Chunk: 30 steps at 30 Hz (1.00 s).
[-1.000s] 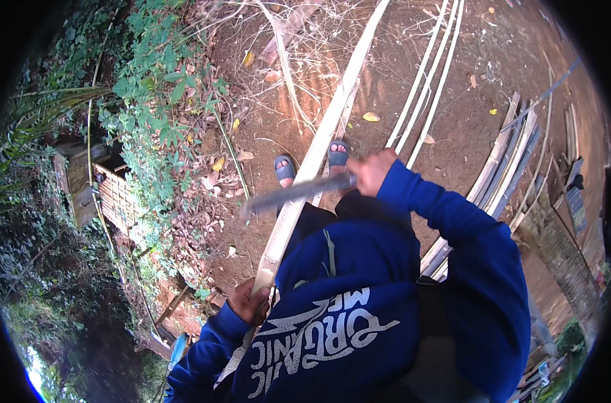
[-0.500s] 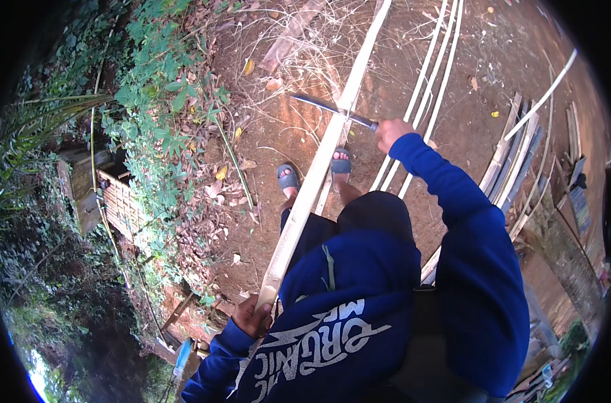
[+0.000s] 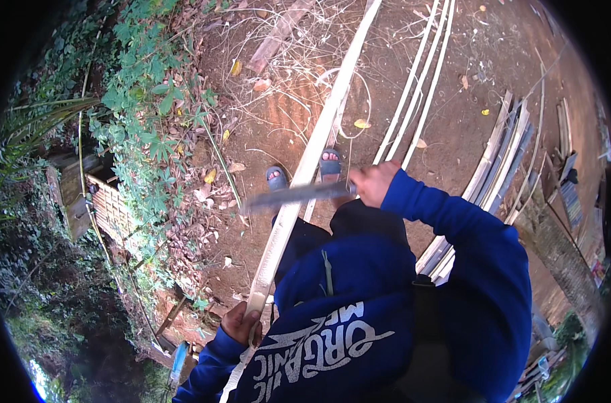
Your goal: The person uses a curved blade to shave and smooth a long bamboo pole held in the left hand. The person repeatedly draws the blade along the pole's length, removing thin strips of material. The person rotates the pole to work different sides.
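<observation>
- Strip of pale wood or bamboo (image 3: pixel 305 168), long and flat, slants from the top edge, between the sandalled feet (image 3: pixel 330 162), to the lower left; its top end is cut off and its lower part runs along the blue sweatshirt (image 3: pixel 346 269).
- Long knife (image 3: pixel 285 199) lies crosswise over the strip; the blade is blurred, so whether it touches cannot be told.
- Right hand (image 3: pixel 375 183) has its fingers closed around the knife's right end, mostly hiding it.
- Left hand (image 3: pixel 240 325) grips the strip low down; the fingers underneath are partly hidden.
- Three thin pale strips (image 3: pixel 416 80) lie on the ground to the right, cut off at the top.
- Stacked slats (image 3: pixel 500 161) lie farther right, partly behind the right sleeve (image 3: pixel 446 211).
- Slatted wooden box (image 3: pixel 112 207), far left among leaves (image 3: pixel 144 121): its contents are too dark to make out.
</observation>
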{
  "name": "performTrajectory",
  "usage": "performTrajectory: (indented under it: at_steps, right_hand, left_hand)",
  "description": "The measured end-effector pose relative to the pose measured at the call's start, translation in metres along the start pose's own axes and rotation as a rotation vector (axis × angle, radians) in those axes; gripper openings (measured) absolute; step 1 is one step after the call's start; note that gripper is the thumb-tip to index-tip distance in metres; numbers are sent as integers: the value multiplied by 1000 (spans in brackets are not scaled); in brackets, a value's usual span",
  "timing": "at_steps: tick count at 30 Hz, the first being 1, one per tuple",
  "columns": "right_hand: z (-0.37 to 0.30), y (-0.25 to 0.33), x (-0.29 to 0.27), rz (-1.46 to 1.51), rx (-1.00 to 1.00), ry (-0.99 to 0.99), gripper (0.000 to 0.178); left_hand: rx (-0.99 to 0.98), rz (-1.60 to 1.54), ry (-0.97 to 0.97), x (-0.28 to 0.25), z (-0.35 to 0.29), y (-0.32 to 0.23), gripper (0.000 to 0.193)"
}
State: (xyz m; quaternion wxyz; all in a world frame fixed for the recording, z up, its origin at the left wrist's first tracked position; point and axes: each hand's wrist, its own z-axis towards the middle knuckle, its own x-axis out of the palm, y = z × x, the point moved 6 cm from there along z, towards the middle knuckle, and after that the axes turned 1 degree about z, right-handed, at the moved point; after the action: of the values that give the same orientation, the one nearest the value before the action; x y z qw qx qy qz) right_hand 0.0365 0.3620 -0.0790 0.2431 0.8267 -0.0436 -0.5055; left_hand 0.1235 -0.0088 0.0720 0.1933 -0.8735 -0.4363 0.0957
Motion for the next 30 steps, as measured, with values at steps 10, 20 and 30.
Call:
performTrajectory:
  at_steps: [10,20,30]
  right_hand:
    - [0,-44,10,160,301,-31,26]
    - [18,-57,21,244,511,-135,29]
    - [5,-37,18,376,392,-71,31]
  left_hand:
    - [114,331,-187,-18,-14,3,26]
    - [186,1022,-562,-20,-17,-1,27]
    - [146,898,-573,-25,-51,-3,25]
